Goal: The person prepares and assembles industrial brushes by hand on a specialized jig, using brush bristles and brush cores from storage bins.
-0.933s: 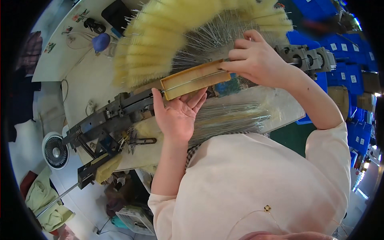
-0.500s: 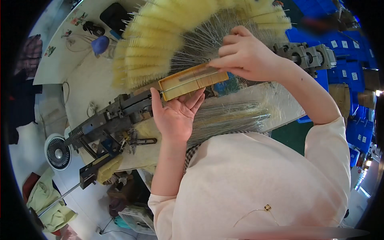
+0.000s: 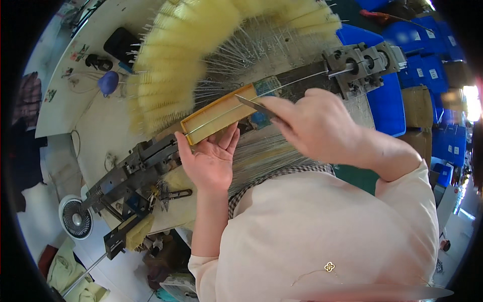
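Observation:
A shallow yellow tray (image 3: 190,140) lies slanted across the dark metal bench machine. A thin metal wire (image 3: 216,119) runs lengthwise over pale yellow material in it and on toward the rig at the right. My left hand (image 3: 209,163) is palm up at its near left corner, the thumb by the end and the fingertips partly hidden under the long side. In my right hand (image 3: 322,126), near the tray's right end, is a thin grey blade (image 3: 255,104), gripped between thumb and fingers. Its tip reaches over the near part of the tray's right end.
Yellow-bristled wire brushes (image 3: 171,65) fan out behind the tray. Bare wires (image 3: 261,151) lie between my body and the machine. A metal clamping rig (image 3: 362,68) stands right, blue bins (image 3: 382,110) beyond it. A small fan (image 3: 76,217) is at left.
My right hand has drawn back from the tray's right end toward me, and the blade now shows clearly. My left hand keeps its place at the tray's corner. The whole view has shifted somewhat.

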`<action>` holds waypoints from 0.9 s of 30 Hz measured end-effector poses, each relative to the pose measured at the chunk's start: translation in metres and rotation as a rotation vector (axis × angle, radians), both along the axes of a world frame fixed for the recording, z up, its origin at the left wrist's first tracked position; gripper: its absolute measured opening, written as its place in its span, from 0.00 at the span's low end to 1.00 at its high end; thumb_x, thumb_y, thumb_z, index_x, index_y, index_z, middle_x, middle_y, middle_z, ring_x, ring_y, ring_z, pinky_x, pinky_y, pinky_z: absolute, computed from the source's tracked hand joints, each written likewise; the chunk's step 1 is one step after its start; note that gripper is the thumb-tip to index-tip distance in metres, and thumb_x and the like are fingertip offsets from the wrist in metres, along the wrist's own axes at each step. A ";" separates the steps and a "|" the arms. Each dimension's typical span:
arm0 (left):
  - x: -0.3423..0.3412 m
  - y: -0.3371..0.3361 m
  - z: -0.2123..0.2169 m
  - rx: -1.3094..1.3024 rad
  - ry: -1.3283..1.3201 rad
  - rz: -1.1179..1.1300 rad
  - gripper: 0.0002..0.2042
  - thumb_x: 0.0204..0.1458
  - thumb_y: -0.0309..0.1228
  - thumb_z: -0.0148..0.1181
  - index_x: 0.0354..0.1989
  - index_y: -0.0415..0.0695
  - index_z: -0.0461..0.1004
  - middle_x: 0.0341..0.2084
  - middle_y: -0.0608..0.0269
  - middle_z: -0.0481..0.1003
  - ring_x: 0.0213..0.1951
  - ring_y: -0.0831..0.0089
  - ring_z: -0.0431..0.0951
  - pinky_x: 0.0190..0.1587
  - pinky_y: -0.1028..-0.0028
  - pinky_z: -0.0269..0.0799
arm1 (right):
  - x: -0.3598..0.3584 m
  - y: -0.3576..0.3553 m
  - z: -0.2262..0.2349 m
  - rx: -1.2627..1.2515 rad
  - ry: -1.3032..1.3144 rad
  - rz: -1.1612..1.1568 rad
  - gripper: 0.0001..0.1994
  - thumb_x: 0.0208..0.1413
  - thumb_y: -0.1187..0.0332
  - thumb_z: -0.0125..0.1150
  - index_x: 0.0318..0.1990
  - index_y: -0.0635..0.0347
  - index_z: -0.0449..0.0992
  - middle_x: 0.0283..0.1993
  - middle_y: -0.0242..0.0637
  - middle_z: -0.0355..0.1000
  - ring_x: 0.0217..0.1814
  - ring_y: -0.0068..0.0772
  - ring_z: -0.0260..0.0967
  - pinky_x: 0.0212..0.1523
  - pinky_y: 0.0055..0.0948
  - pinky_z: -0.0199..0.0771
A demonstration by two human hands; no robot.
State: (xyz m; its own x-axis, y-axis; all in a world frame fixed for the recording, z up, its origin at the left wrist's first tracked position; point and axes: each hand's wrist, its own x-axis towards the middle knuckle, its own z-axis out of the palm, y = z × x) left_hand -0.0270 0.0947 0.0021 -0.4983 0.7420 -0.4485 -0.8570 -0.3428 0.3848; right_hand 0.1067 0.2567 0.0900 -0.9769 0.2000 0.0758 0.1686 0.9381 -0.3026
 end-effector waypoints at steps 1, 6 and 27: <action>0.001 0.000 0.000 0.002 0.000 -0.005 0.33 0.52 0.60 0.39 0.55 0.44 0.61 0.50 0.58 0.68 0.50 0.61 0.70 0.57 0.64 0.56 | 0.000 -0.004 -0.002 0.038 0.032 0.006 0.16 0.45 0.71 0.58 0.44 0.59 0.72 0.14 0.34 0.61 0.17 0.38 0.59 0.22 0.33 0.59; 0.003 0.000 0.004 0.034 0.038 -0.025 0.33 0.52 0.59 0.38 0.55 0.44 0.60 0.50 0.60 0.67 0.51 0.62 0.69 0.56 0.66 0.55 | 0.001 -0.013 -0.013 0.087 0.076 0.022 0.22 0.44 0.72 0.57 0.51 0.63 0.68 0.11 0.32 0.59 0.12 0.36 0.56 0.21 0.32 0.59; 0.007 -0.006 -0.021 -0.356 0.373 -0.304 0.26 0.55 0.55 0.38 0.55 0.50 0.60 0.50 0.70 0.66 0.51 0.76 0.67 0.42 0.76 0.53 | 0.022 -0.019 -0.017 -0.354 0.209 -0.211 0.18 0.51 0.76 0.51 0.51 0.66 0.65 0.21 0.40 0.67 0.23 0.34 0.68 0.28 0.27 0.67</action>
State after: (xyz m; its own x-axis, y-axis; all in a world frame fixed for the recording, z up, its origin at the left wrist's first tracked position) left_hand -0.0205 0.0890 -0.0186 -0.4590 0.7121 -0.5312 -0.6810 0.1020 0.7251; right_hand 0.1282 0.2373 0.0734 -0.8831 0.4417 0.1581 0.2458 0.7226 -0.6461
